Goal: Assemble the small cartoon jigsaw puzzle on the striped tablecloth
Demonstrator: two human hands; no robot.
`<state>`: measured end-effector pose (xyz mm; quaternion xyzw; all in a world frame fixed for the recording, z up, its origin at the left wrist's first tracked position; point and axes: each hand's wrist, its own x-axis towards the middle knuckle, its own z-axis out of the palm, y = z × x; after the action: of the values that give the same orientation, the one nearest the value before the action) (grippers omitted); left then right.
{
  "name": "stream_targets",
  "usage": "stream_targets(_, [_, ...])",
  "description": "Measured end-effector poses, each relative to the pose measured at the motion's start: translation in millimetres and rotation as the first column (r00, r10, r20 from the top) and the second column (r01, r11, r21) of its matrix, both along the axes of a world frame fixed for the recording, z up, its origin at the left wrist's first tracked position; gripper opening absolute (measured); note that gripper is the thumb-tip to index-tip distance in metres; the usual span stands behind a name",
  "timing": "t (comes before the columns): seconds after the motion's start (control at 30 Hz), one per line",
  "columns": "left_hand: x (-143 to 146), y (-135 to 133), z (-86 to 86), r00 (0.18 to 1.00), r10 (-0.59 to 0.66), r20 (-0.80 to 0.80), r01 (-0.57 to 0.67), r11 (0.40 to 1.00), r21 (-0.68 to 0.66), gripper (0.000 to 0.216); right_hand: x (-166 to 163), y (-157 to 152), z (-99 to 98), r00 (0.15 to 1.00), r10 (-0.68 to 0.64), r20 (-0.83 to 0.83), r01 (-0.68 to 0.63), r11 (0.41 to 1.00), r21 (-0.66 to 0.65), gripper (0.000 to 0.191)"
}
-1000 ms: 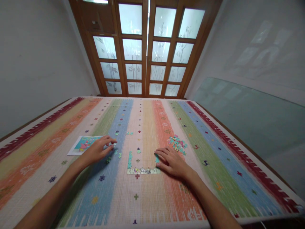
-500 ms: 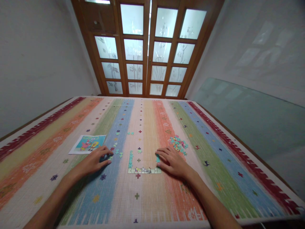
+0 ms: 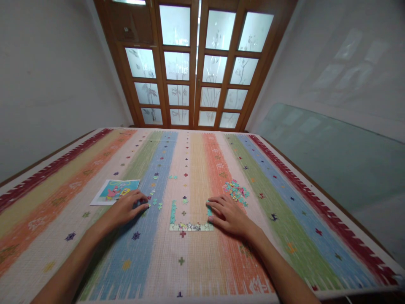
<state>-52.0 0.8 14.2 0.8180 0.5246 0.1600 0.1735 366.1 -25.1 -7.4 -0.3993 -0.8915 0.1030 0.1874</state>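
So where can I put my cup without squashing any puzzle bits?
Bare mat lies near you, below the joined puzzle strip, and far off toward the door. It is crowded by the left hand with its loose pieces, and by the pile beyond the right hand.

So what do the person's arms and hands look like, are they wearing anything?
Both forearms are bare, with no sleeves showing. The left hand and right hand have no gloves, and no rings, watch or bracelets can be seen. The fingers are slim.
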Motion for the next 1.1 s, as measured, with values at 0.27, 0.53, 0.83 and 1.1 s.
stream_targets(0.27, [16, 23, -2.9, 0.977, 0.212, -0.032, -0.209, 0.975, 0.075, 0.041, 1, 0, -1.6, 1.0, 0.006, 0.0, -0.006, 1.0, 0.004, 0.039])
stream_targets(0.53, [25, 46, -1.3, 0.983, 0.167, -0.07, -0.165, 0.985, 0.041, 0.028, 1, 1, -0.9, 1.0, 0.01, 0.001, -0.01, 1.0, -0.006, 0.04])
stream_targets(0.83, [34, 81, -14.3, 0.916, 0.386, -0.109, -0.37, 0.918, 0.142, 0.04, 0, 1, 0.1, 1.0, 0.007, 0.011, -0.007, 1.0, 0.005, 0.04])
stream_targets(1.1, [40, 96, -17.4, 0.915, 0.401, -0.035, -0.395, 0.911, 0.119, 0.019, 0, 0, -0.3, 1.0, 0.002, 0.005, -0.002, 1.0, 0.011, 0.039])
